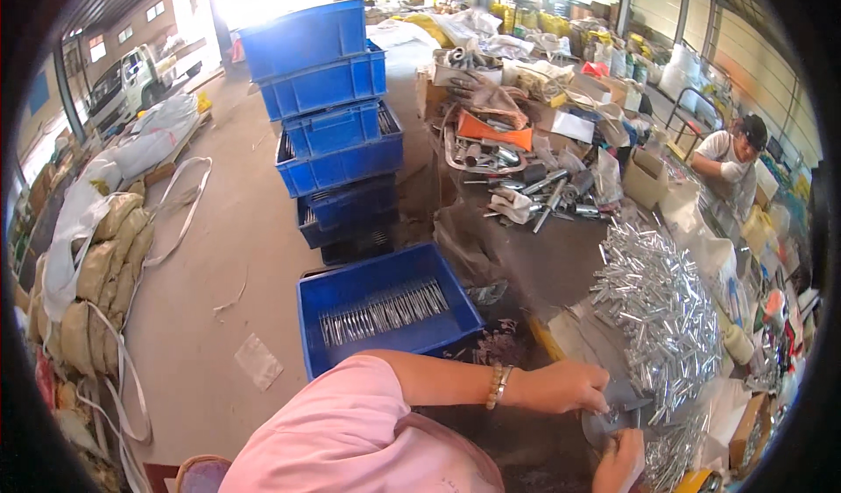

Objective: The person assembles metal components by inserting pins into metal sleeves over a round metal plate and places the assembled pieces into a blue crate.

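Note:
My left hand (pixel 569 387), with a bracelet at the wrist, reaches across to the table's near right part, its fingers curled in a pinch. Just below it, my right hand (pixel 620 461) is closed too, partly cut off by the lower edge. Between them sits a grey rounded metal piece (pixel 604 425); what the fingertips hold is too small to make out. Beyond the hands lies a heap of shiny metal tube-like parts (pixel 661 318). To the left, an open blue bin (pixel 350 272) holds slim metal parts lined up in a row.
Stacked blue crates (pixel 337 129) stand beyond the bin. Larger metal tubes (pixel 556 191), an orange piece (pixel 493 131) and a cardboard box (pixel 646 177) crowd the far table. Another person (pixel 731 164) works at right. Bundled sacks (pixel 109 248) with loose straps lie at left.

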Action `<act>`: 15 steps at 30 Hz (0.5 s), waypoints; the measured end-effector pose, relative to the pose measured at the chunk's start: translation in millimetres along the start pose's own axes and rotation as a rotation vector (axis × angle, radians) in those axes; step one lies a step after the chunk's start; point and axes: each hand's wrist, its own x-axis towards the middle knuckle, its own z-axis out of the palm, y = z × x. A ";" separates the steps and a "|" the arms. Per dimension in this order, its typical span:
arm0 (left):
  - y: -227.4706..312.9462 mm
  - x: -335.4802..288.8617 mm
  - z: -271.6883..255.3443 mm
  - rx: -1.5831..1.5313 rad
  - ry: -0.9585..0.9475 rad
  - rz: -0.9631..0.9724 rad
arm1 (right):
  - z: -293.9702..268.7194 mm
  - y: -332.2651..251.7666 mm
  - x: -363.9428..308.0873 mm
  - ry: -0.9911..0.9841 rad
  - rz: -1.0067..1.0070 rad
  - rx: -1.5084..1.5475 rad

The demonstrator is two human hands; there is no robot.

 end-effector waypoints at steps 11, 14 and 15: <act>4.4 3.5 -13.9 0.154 -0.050 -0.037 | 4.3 -10.5 7.2 0.107 -0.008 -0.060; 0.6 8.4 -23.0 0.162 -0.084 -0.014 | 7.8 -3.3 13.5 0.172 -0.019 -0.026; 1.4 11.1 -22.3 0.160 -0.098 -0.016 | 9.8 0.5 11.0 0.212 -0.014 0.001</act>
